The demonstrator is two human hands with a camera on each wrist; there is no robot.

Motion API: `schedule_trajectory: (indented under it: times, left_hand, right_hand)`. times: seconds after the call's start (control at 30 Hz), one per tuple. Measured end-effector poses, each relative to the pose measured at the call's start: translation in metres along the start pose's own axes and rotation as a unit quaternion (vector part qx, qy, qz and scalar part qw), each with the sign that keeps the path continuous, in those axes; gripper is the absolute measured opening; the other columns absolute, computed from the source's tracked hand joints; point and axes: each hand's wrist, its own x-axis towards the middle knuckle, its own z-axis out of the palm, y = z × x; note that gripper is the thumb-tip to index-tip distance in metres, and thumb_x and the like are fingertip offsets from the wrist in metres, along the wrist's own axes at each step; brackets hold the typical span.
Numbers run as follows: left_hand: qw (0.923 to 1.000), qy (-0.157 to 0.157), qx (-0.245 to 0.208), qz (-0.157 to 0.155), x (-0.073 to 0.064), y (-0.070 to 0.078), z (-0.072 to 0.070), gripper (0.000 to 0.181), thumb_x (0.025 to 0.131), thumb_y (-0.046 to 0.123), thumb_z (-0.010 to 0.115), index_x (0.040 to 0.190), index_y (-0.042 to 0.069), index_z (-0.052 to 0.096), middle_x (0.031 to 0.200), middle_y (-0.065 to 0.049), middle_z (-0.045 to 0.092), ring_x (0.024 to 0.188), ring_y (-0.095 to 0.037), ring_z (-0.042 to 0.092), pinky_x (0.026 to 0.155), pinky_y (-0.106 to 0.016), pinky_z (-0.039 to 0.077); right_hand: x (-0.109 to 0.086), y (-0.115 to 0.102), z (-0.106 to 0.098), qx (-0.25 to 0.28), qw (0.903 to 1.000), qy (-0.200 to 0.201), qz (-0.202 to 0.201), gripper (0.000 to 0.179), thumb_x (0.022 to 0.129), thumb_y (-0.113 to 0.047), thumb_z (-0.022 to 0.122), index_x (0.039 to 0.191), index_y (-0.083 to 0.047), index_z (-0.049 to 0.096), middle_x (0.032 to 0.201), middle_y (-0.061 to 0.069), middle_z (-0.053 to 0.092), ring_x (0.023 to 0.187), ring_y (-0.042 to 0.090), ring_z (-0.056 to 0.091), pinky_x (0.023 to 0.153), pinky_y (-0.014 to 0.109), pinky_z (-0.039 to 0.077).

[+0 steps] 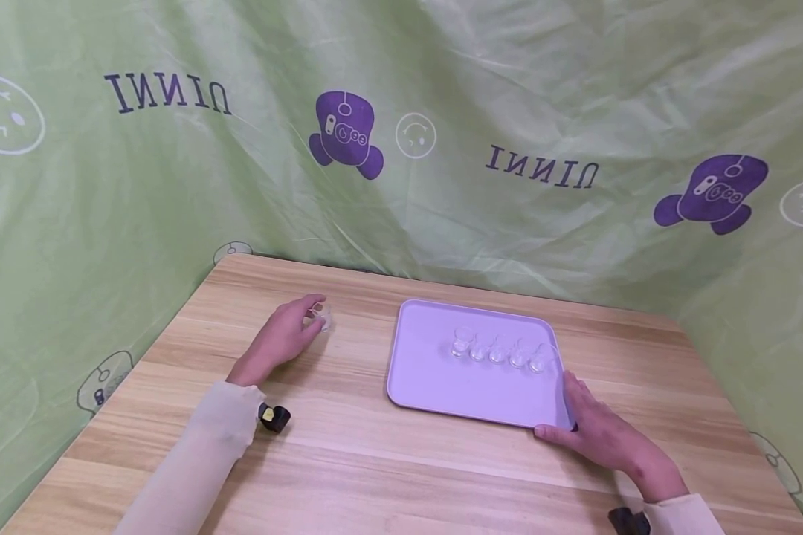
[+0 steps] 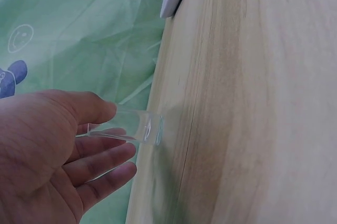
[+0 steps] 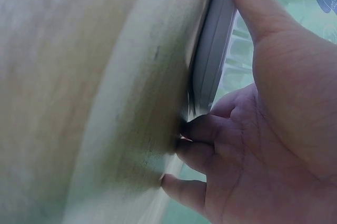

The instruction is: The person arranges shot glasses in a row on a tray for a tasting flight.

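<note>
My left hand [image 1: 286,333] is over the left part of the table and holds a small clear shot glass [image 2: 141,125] between thumb and fingers. In the left wrist view the glass's thick base points down toward the wood, and I cannot tell whether it touches. A lilac tray [image 1: 428,379] lies right of centre. Several similar clear glasses [image 1: 498,354] stand on it in a row, running toward its right edge. My right hand [image 1: 605,427] grips the tray's near right corner, thumb along the front edge and fingers at the right side. In the right wrist view the lower fingers touch the table.
The wooden table [image 1: 348,461] reaches back to a green printed curtain [image 1: 442,223], which also hangs at both sides. Bare wood lies between the left hand and the tray. Dark wrist devices [image 1: 276,417] sit by both sleeves.
</note>
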Motion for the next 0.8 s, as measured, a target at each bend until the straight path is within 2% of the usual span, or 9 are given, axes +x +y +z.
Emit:
schedule_trajectory:
  times: [0.8]
  left_hand:
    - [0.9999, 0.007, 0.0, -0.007, 0.0014, -0.0003, -0.0002, 0.042, 0.101, 0.011, 0.064, 0.139, -0.005, 0.055, 0.125, -0.023, 0.067, 0.112, -0.036, 0.066, 0.101, -0.053, 0.05]
  right_hand:
    - [-0.0008, 0.0002, 0.0005, -0.009, 1.0, 0.002, -0.003, 0.115, 0.091, -0.049, 0.076, 0.154, 0.019, 0.008, 0.155, 0.048, 0.014, 0.141, 0.065, 0.018, 0.11, 0.073, 0.023]
